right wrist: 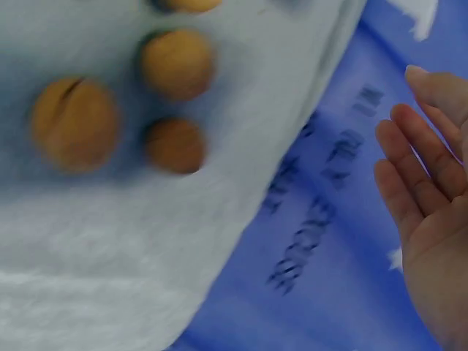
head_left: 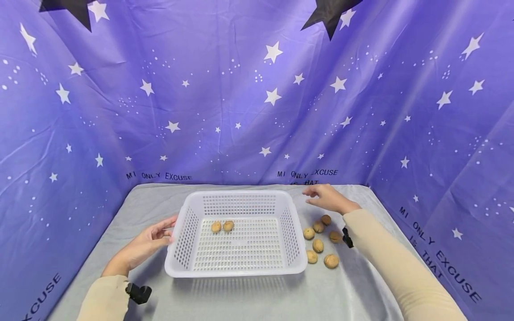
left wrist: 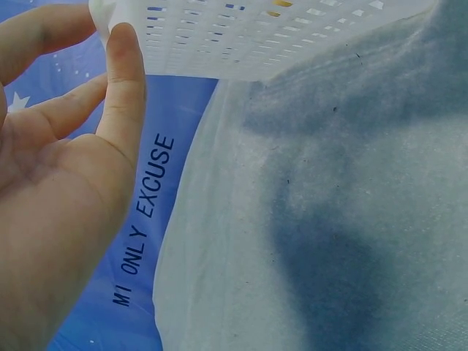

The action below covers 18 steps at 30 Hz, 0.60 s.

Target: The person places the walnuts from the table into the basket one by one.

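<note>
Left hand [head_left: 139, 246] pinches the left rim of a white rectangular perforated plastic basket [head_left: 237, 273], thumb and finger close; two round brown walnuts [head_left: 216, 227] lie inside. Right hand [head_left: 329, 199] holds nothing, fingers loosely bent, near seven loose tan-brown walnuts [head_left: 318, 245] right of basket on grey cloth [head_left: 225, 303].

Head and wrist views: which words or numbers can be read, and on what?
"MI ONLY EXCUSE": back curtain, left.
"MI ONLY XCUSE", "HAT", partly hidden: back curtain, right.
"MI ONLY EXCUSE", "IS THAT": right curtain.
"CUSE", cut off: left curtain.
"MI ONLY EXCUSE": curtain, left wrist view.
"EXCUSE", rest blurred: curtain, right wrist view.
</note>
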Each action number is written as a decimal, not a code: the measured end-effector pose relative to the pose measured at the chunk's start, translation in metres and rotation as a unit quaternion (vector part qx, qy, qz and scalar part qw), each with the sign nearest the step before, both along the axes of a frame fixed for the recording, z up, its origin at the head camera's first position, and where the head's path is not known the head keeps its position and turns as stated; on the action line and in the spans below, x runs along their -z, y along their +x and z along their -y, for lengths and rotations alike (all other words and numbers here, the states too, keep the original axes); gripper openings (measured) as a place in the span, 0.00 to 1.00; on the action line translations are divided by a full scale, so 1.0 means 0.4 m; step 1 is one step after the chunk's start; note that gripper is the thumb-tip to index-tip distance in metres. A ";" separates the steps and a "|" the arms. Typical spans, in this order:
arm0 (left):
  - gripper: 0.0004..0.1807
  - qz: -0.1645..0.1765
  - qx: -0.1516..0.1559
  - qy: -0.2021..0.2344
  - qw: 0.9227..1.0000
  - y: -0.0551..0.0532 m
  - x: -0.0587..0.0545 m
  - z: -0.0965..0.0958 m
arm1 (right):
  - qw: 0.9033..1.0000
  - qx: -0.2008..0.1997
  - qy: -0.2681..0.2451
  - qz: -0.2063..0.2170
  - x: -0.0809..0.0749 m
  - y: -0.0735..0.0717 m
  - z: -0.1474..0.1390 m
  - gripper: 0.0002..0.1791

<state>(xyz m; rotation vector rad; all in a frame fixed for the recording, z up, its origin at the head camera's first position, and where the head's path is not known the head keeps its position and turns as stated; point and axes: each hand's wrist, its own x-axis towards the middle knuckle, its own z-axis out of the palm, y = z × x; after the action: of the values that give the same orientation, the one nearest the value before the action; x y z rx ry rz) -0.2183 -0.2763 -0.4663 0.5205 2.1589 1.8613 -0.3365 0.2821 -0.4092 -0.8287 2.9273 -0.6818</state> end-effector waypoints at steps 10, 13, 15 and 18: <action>0.39 0.005 0.003 0.001 1.000 -0.004 0.009 0.001 | 0.997 0.040 0.028 0.062 0.099 0.034 -0.110 0.18; 0.39 0.004 0.000 0.001 1.000 -0.007 0.011 0.003 | 0.995 0.056 0.024 0.085 0.122 0.041 -0.132 0.17; 0.39 0.002 -0.001 -0.001 1.000 -0.008 0.011 0.005 | 0.993 0.064 0.017 0.095 0.134 0.044 -0.141 0.17; 0.39 0.002 -0.006 -0.006 1.000 -0.008 0.010 0.007 | 0.993 0.066 0.010 0.100 0.145 0.045 -0.145 0.17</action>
<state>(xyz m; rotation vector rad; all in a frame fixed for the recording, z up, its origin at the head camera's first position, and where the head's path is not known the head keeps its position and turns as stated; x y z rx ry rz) -0.2215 -0.2792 -0.4704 0.5030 2.1751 1.8518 -0.3185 0.3401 -0.4671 -0.5335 2.8197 -0.6985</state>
